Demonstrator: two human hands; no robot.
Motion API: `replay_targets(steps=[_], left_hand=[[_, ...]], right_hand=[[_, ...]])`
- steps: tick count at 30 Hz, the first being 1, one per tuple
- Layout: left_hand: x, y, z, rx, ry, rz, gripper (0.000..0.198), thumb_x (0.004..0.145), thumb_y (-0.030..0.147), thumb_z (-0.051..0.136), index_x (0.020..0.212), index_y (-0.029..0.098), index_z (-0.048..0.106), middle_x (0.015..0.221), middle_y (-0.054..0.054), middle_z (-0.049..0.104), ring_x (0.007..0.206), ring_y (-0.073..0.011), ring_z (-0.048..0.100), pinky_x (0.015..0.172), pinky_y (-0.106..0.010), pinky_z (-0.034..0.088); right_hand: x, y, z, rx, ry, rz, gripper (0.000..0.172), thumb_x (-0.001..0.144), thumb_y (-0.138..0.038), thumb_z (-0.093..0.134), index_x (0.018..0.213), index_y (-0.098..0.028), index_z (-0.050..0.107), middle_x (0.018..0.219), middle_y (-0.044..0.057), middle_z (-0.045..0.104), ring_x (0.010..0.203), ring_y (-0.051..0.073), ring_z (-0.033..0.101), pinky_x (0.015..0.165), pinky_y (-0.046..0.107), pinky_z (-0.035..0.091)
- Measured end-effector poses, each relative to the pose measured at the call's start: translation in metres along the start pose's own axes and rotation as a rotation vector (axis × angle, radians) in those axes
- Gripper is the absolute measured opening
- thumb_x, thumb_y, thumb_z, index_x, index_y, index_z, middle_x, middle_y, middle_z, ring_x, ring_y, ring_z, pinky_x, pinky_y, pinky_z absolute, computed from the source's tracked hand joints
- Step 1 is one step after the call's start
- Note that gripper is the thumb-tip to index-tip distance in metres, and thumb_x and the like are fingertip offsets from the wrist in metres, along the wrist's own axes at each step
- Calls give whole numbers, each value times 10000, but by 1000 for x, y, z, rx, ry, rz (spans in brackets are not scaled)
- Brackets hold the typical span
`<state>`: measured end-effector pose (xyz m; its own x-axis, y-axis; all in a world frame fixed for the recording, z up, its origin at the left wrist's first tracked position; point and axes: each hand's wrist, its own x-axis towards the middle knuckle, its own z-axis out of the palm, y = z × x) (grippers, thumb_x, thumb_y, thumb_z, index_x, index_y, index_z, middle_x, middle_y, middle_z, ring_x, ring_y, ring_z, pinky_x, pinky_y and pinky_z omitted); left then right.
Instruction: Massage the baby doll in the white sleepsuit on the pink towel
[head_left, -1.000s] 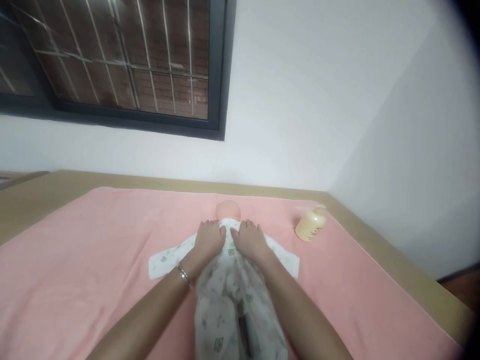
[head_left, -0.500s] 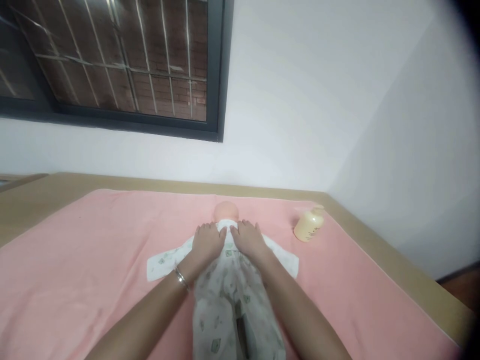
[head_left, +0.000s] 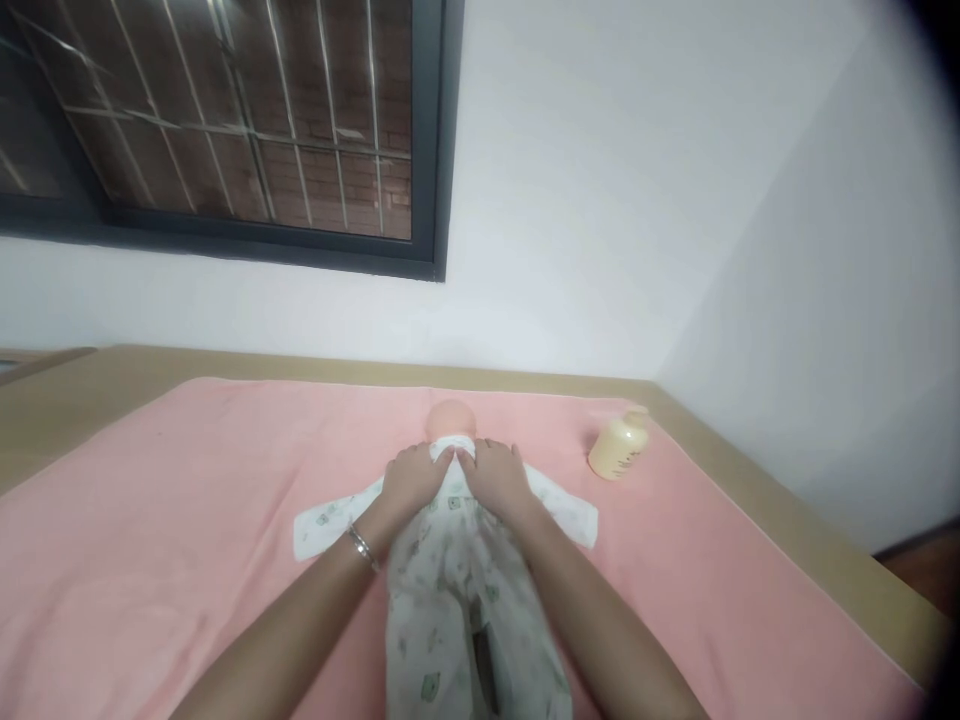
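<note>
A baby doll (head_left: 451, 419) with a bald round head lies lengthwise before me, its head at the far end. No face shows from here. It wears a white baby garment (head_left: 439, 610) printed with small green figures, the sleeves spread out to both sides. My left hand (head_left: 414, 478) rests on the doll's left-side shoulder as I see it, thumb pointing inward. On the other shoulder lies my right hand (head_left: 496, 475), its thumb almost meeting the left one. Both hands are laid over the cloth with thumbs apart from the fingers; the fingertips are partly hidden. A silver bracelet (head_left: 363, 547) circles my left wrist.
A pink cloth (head_left: 187, 520) covers most of the wooden surface (head_left: 757, 480) under the doll. To the right of the doll stands a pale yellow pump bottle (head_left: 619, 447). Behind are a white wall (head_left: 570, 200) and a barred, dark-framed window (head_left: 247, 130).
My hands stay on the doll's shoulders, with only a slight shift of the fingers and thumbs. The doll and the bottle keep their places.
</note>
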<state>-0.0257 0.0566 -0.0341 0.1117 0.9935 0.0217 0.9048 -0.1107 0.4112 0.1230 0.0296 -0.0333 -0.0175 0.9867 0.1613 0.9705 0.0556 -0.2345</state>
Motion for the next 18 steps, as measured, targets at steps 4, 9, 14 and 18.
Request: replay_targets(steps=[4, 9, 14, 18], left_hand=[[-2, 3, 1, 49, 39, -21, 668, 861, 665, 240, 984, 139, 632, 1037, -167, 679, 1000, -314, 615, 836, -378, 423], [1, 0, 3, 38, 12, -52, 743, 820, 751, 206, 964, 157, 627, 1007, -152, 684, 964, -322, 626, 828, -409, 432], [4, -5, 6, -3, -9, -39, 737, 820, 749, 204, 1003, 174, 627, 1039, -141, 680, 924, -305, 635, 773, -388, 449], [6, -9, 12, -21, 3, -43, 750, 818, 754, 187, 1027, 178, 620, 1043, -138, 676, 929, -301, 629, 749, -368, 442]], right_hand=[[11, 8, 4, 37, -38, 73, 582, 956, -540, 235, 1078, -124, 623, 1052, 176, 660, 1021, 301, 571, 953, 445, 275], [16, 14, 6, 57, -35, 98, 617, 944, -581, 222, 1088, -138, 625, 1059, 172, 663, 1021, 304, 578, 913, 428, 320], [16, 13, 7, 70, -95, 133, 636, 940, -591, 195, 1080, -140, 621, 1053, 172, 661, 992, 306, 599, 830, 401, 390], [18, 12, 9, 63, -111, 140, 629, 943, -573, 183, 1075, -139, 619, 1057, 167, 658, 995, 310, 597, 813, 397, 404]])
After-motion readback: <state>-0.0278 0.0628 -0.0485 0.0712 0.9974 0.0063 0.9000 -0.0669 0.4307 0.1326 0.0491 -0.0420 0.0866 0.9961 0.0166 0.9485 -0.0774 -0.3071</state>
